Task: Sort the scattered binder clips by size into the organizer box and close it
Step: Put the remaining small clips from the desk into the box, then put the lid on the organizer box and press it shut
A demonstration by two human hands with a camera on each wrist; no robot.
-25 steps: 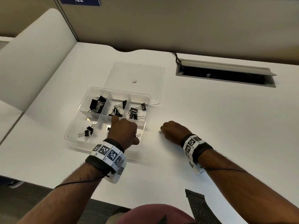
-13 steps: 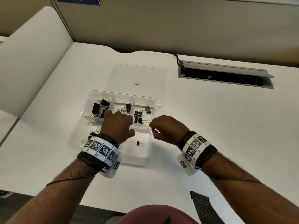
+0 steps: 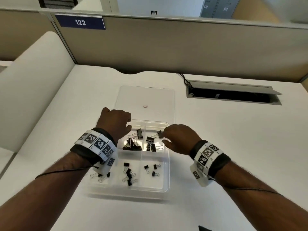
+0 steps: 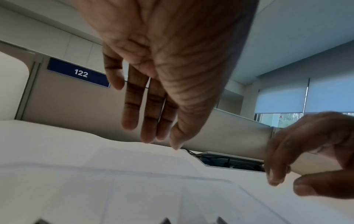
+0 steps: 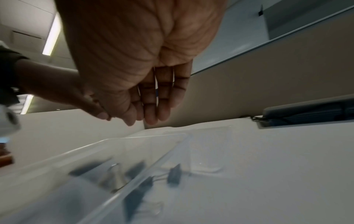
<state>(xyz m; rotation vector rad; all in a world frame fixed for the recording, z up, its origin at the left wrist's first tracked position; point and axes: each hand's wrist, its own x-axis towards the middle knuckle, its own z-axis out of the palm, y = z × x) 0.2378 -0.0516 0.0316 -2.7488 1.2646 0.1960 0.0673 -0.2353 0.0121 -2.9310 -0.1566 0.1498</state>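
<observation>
The clear organizer box (image 3: 168, 165) lies open in front of me, its lid (image 3: 150, 97) flat on the desk behind it. Large black clips (image 3: 133, 145) fill the far middle compartment and medium clips (image 3: 150, 144) the far right one. Small clips (image 3: 128, 174) lie in the near compartments. My left hand (image 3: 129, 123) hovers over the box's far left corner, fingers straight and empty (image 4: 153, 128). Over the far right compartment my right hand (image 3: 164, 137) hangs relaxed and holds nothing (image 5: 147, 116). My left forearm hides the far left compartment.
An open cable hatch (image 3: 230, 95) is sunk into the desk at the back right. A beige partition with a blue sign "122" (image 3: 80, 22) closes the back. A white side panel (image 3: 33, 80) stands to the left. A dark object (image 3: 205, 229) peeks in at the bottom edge.
My right hand brought a small clip from the desk to the box and no longer holds it. Both hands have moved toward the box's far edge.
</observation>
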